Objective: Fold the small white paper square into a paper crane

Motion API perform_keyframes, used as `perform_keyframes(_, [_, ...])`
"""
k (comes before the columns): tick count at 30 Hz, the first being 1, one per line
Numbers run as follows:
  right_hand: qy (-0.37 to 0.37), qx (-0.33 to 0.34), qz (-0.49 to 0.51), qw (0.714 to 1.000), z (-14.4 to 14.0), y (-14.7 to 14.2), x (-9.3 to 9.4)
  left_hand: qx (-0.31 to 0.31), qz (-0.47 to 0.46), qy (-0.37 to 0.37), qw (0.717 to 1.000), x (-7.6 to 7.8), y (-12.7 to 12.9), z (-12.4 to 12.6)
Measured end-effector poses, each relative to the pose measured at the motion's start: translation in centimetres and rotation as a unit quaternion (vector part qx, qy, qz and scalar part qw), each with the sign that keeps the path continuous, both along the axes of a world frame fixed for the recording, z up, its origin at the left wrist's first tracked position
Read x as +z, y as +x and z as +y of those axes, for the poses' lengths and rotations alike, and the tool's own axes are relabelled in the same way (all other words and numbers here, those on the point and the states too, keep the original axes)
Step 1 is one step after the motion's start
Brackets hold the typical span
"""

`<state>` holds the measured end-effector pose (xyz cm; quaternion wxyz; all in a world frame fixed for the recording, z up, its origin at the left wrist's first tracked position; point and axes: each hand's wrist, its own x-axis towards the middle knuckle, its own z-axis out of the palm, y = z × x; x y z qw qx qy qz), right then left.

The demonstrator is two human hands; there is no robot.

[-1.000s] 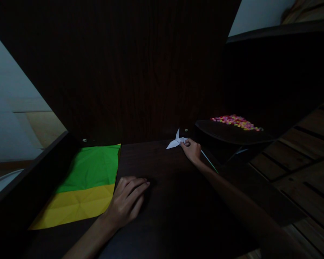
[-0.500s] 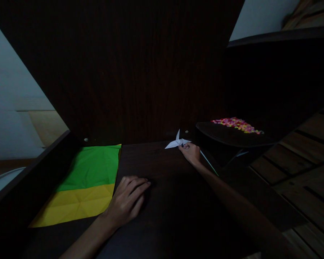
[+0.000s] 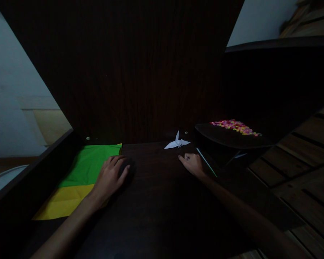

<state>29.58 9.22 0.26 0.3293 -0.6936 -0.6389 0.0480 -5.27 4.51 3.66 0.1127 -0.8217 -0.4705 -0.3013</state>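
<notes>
A white origami crane (image 3: 177, 143) sits by the back panel, apart from both hands. My right hand (image 3: 192, 163) is just in front of it, fingers curled in with nothing visible in them. To that hand's right lies a thin strip (image 3: 206, 162), pale at the back and green at the front. My left hand (image 3: 110, 175) is over the right edge of the paper sheets, fingers apart and holding nothing. Of these sheets, a green one (image 3: 89, 162) shows at the back and a yellow one (image 3: 63, 203) in front, creased and partly covered by my left hand and arm.
A dark panel (image 3: 151, 72) rises behind the dark tabletop (image 3: 148, 208). On a curved shelf (image 3: 205, 131) at the right lies a pile of small pink, red and yellow pieces (image 3: 236, 126). A raised side board (image 3: 29, 172) borders the left.
My right hand has let go of the white crane and drawn back toward me. My left hand has moved left and away from me, onto the edge of the paper sheets.
</notes>
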Motion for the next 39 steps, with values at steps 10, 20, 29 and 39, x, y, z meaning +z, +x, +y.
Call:
perform_keyframes(10, [-0.010, 0.122, 0.015, 0.992, -1.8, -4.4, 0.7, 0.230, 0.032, -0.076, 0.970, -0.3, -7.2, 6.2])
perform_keyframes(20, [-0.023, 0.290, 0.101, 0.951, -1.3, -12.1, 2.0, 0.284, -0.001, -0.048, 0.958, -2.9, -8.7, 5.3])
perform_keyframes(29, [-0.072, 0.333, 0.224, 0.913, 1.9, -21.0, 1.7, 0.282, -0.009, -0.042, 0.959, -3.3, -8.7, 5.5])
perform_keyframes(39, [-0.078, 0.302, 0.246, 0.918, 4.4, -25.8, 1.1, 0.275, -0.019, -0.047, 0.960, -4.1, -8.9, 5.8])
